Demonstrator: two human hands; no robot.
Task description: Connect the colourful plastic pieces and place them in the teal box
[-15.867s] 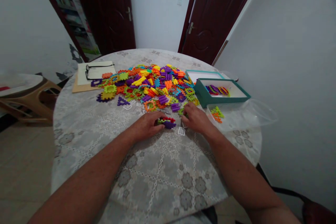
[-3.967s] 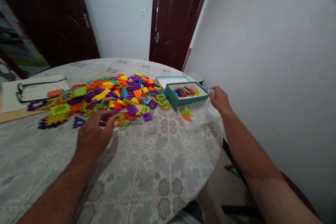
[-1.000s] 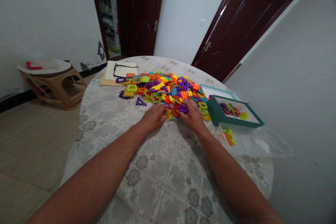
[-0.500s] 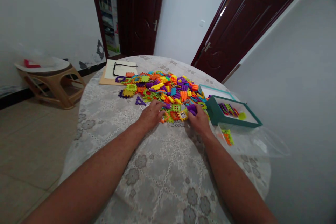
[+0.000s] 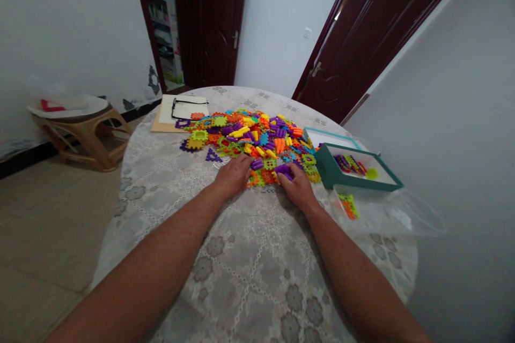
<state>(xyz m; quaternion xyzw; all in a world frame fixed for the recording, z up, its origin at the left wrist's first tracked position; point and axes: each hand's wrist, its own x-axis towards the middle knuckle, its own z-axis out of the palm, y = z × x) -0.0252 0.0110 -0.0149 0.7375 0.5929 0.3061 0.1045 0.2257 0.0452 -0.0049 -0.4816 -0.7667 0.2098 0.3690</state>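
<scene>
Right hand (image 5: pixel 298 186) pinched round purple piece (image 5: pixel 284 171), over heap's near edge; left hand (image 5: pixel 234 176) curled at same edge, hold hidden, cannot tell | heap of coloured plastic pieces (image 5: pixel 261 138) on patterned tablecloth (image 5: pixel 241 268); green box (image 5: pixel 354 179) just right | glasses (image 5: pixel 174 108) on paper (image 5: pixel 191 111), far left

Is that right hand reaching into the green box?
No, the right hand is outside the green box, holding a purple piece beside the colorful pile.
</scene>
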